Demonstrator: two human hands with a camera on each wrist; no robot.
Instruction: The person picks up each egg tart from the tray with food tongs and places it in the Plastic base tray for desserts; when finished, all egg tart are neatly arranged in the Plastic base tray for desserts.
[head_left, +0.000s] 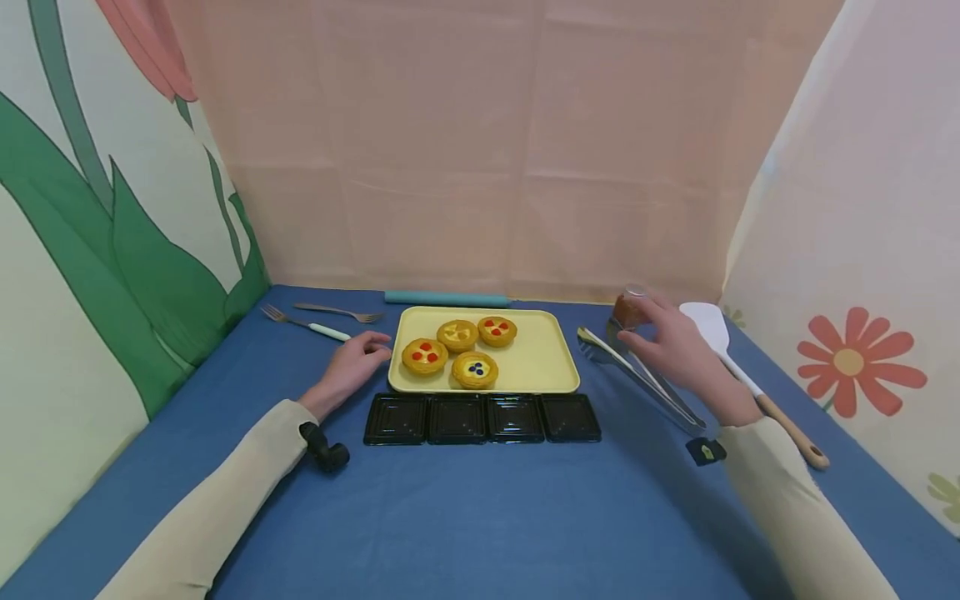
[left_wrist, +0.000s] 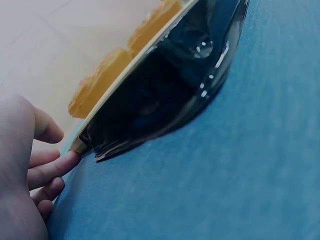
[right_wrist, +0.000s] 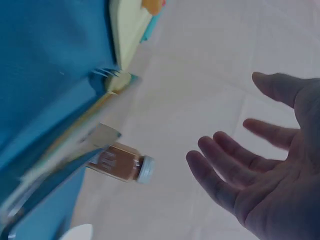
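My left hand (head_left: 356, 362) lies at the left edge of a cream tray (head_left: 536, 354). In the left wrist view, a fingertip of loosely bent fingers appears to touch the tray's corner. The tray bears several egg tarts (head_left: 474, 370) with coloured toppings. Directly in front of it stands a row of glossy black lidded boxes (head_left: 457, 419). On the other side, my right hand (head_left: 678, 354) hovers with fingers spread and holds nothing. Beyond its fingers stands a small bottle (right_wrist: 117, 162) of brown contents with a pale cap. Metal tongs (head_left: 660, 387) lie beneath that hand.
Two forks (head_left: 337, 312) lie at the back left. A teal rolling pin (head_left: 447, 298) rests behind the tray. To the right, a white spatula (head_left: 707, 323) with a wooden handle lies near the table's edge. Cloth-covered walls stand behind and at both sides.
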